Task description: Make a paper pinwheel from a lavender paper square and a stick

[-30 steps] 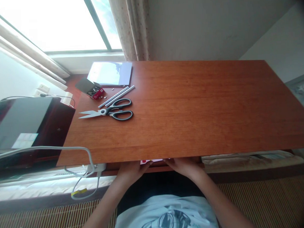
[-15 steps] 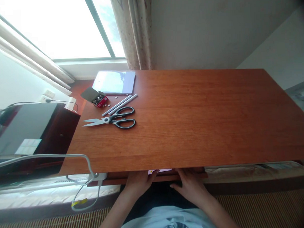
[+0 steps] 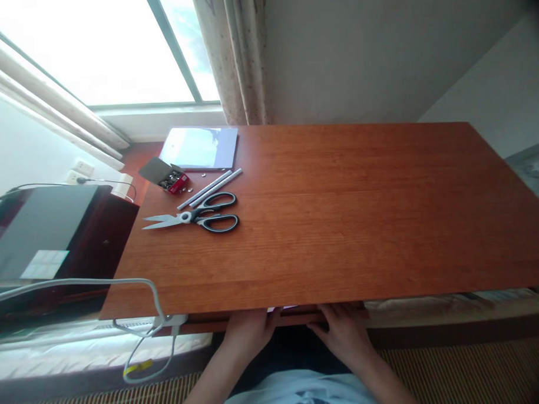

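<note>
A shallow wooden drawer [image 3: 295, 320] is partly out beneath the table's front edge. My left hand [image 3: 251, 331] laps over the drawer front, and its fingertips are hidden under the tabletop. My right hand [image 3: 344, 329] straddles the drawer front, its fingers inside and its thumb in front. Between the hands, a sliver of pale purple paper [image 3: 291, 308] shows inside the drawer. On the table lie large scissors [image 3: 191, 216] with black and grey handles, blades parted. Behind them are two thin silvery rods [image 3: 211, 187].
A small red box [image 3: 177, 181] of metal pieces stands open beside a shiny silver-purple flat case [image 3: 201, 148]. The wooden table [image 3: 362, 210] spans most of the view. A white cable [image 3: 139, 281] loops at the front left corner. A dark cabinet [image 3: 115, 231] stands at the left.
The drawer sits slightly further in under the tabletop, and less of the purple paper shows. Both hands have moved in with it. The view has shifted a little.
</note>
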Action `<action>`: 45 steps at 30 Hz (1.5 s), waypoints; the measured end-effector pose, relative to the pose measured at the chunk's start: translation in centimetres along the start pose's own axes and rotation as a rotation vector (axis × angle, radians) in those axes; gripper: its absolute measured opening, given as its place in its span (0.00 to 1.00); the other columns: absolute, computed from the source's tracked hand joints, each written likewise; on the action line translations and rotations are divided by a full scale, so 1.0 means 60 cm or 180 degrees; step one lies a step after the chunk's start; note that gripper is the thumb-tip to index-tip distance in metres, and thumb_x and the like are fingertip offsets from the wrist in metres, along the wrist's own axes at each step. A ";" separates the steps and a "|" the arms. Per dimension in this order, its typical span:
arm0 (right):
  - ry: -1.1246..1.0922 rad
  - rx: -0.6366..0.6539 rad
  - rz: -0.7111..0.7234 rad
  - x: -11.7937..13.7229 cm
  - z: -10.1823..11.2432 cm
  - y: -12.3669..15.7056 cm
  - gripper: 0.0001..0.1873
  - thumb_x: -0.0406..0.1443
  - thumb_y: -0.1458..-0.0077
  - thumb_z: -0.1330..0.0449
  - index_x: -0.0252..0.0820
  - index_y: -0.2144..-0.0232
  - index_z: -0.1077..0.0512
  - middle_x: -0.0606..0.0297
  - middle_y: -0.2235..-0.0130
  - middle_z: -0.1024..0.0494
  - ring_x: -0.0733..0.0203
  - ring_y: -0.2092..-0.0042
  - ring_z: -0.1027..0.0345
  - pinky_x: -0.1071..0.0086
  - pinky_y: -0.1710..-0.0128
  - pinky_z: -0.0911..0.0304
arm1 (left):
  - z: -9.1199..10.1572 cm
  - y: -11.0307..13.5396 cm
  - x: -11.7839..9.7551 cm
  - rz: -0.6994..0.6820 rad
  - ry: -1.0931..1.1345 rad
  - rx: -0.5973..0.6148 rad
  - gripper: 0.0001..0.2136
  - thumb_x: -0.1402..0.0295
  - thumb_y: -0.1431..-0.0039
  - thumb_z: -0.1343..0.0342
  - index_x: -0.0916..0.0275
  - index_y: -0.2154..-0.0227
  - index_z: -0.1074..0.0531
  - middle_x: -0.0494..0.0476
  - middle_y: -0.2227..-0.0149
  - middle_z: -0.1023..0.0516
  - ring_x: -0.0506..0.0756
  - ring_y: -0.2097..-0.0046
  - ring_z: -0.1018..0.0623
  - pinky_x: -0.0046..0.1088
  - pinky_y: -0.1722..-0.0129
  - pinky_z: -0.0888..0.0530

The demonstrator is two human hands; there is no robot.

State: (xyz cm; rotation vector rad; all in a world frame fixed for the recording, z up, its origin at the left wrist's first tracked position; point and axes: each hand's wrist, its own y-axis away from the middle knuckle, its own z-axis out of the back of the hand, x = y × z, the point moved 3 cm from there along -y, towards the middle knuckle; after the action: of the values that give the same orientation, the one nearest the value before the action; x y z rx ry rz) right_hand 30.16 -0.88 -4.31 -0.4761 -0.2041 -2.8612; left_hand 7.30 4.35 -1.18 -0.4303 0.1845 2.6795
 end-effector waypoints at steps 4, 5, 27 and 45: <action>0.0090 -0.0227 -0.0071 -0.004 -0.007 -0.004 0.10 0.38 0.41 0.36 0.46 0.58 0.19 0.54 0.58 0.14 0.42 0.56 0.19 0.53 0.54 0.26 | 0.026 0.020 -0.018 -0.0254 0.0282 -0.0306 0.12 0.71 0.36 0.49 0.62 0.54 0.24 0.65 0.57 0.16 0.66 0.58 0.17 0.45 0.59 0.18; 0.0116 -0.0288 -0.0106 -0.005 -0.009 -0.008 0.09 0.38 0.39 0.37 0.45 0.58 0.18 0.53 0.58 0.14 0.42 0.56 0.19 0.52 0.53 0.26 | 0.033 0.027 -0.025 -0.0356 0.0420 -0.0390 0.13 0.73 0.37 0.49 0.61 0.52 0.25 0.64 0.56 0.16 0.65 0.57 0.17 0.44 0.58 0.18; -0.1368 0.0237 0.1351 0.073 0.128 -0.026 0.09 0.31 0.38 0.44 0.45 0.67 0.25 0.62 0.67 0.19 0.59 0.67 0.25 0.68 0.66 0.31 | 0.167 -0.075 -0.050 -0.0891 0.1239 -0.0249 0.05 0.72 0.35 0.48 0.60 0.61 0.28 0.55 0.69 0.22 0.53 0.68 0.24 0.29 0.70 0.29; -0.2254 -0.0549 0.0700 0.072 0.195 -0.205 0.15 0.36 0.33 0.47 0.43 0.74 0.35 0.69 0.73 0.32 0.64 0.71 0.38 0.69 0.69 0.44 | 0.167 -0.157 -0.026 -0.0611 0.1971 0.0048 0.09 0.72 0.33 0.50 0.63 0.69 0.29 0.51 0.73 0.29 0.50 0.71 0.31 0.25 0.70 0.36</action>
State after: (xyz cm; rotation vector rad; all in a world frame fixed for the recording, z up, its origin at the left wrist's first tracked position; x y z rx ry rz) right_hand 26.61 12.11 6.92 -1.4336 -0.0150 -2.3923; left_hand 9.94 14.20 8.20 -1.1973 0.3209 2.2792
